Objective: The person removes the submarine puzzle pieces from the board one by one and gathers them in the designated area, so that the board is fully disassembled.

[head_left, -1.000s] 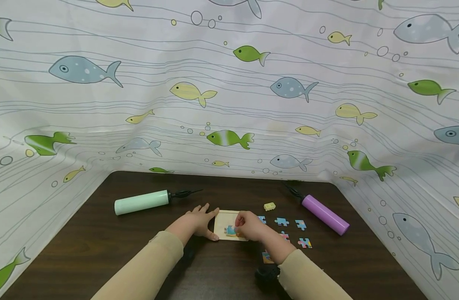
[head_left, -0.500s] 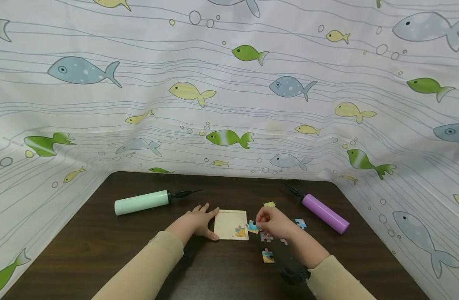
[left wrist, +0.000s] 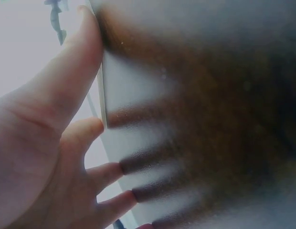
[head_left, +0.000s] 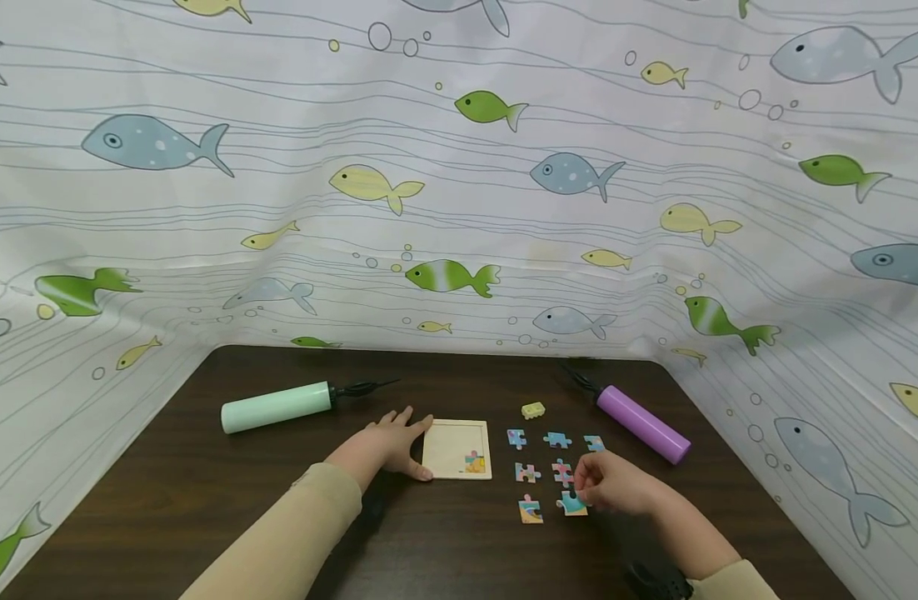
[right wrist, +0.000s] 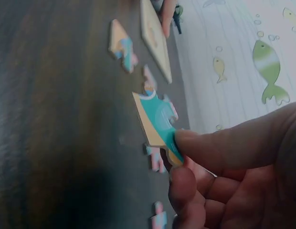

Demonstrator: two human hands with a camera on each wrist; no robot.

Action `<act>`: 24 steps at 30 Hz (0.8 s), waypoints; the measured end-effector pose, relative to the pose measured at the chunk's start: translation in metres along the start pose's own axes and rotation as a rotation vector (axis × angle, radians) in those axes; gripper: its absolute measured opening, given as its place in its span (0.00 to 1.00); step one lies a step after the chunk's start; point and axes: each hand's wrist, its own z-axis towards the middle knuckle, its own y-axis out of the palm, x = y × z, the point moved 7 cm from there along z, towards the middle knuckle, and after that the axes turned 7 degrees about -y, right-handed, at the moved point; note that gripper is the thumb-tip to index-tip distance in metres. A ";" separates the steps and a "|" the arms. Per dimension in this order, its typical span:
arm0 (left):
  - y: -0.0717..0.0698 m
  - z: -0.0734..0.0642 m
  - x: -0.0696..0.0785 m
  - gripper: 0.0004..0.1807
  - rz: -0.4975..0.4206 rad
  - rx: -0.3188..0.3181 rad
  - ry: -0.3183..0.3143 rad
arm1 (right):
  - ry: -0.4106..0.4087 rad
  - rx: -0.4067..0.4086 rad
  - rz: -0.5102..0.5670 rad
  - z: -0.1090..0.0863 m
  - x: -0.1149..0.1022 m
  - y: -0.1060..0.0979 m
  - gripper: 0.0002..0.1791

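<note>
My right hand (head_left: pixel 616 483) pinches a teal-and-tan jigsaw piece (right wrist: pixel 160 117) between thumb and fingers. In the head view that piece is low among the loose pieces, right of the wooden puzzle tray (head_left: pixel 442 450). My left hand (head_left: pixel 387 446) lies with fingers spread at the tray's left side, thumb and index fingertip at its edge. One jigsaw piece (head_left: pixel 475 462), orange and multicoloured, sits in the tray's lower right corner. Several loose pieces lie in rows, such as a pink one (head_left: pixel 527 473) and one with an orange patch (head_left: pixel 530 509). My right hand hides part of this area.
A yellow toy brick (head_left: pixel 533 410) lies behind the loose pieces. A mint-green hand pump (head_left: pixel 276 408) rests at the back left and a purple one (head_left: pixel 643 423) at the back right. A fish-print cloth (head_left: pixel 459 208) surrounds the dark table (head_left: pixel 167 500).
My right hand has moved from over the tray to the right, carrying the teal piece to the front right of the loose pieces. My left hand has stayed at the tray's edge.
</note>
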 end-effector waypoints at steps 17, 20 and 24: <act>-0.003 -0.003 0.002 0.56 -0.004 -0.006 -0.001 | 0.031 0.125 -0.181 -0.004 0.015 0.007 0.09; -0.003 -0.002 0.001 0.56 -0.001 -0.005 0.000 | 0.053 0.165 -0.217 -0.002 0.014 0.005 0.11; -0.001 -0.001 0.001 0.56 0.003 -0.001 0.003 | 0.057 0.202 -0.229 0.003 0.007 0.002 0.11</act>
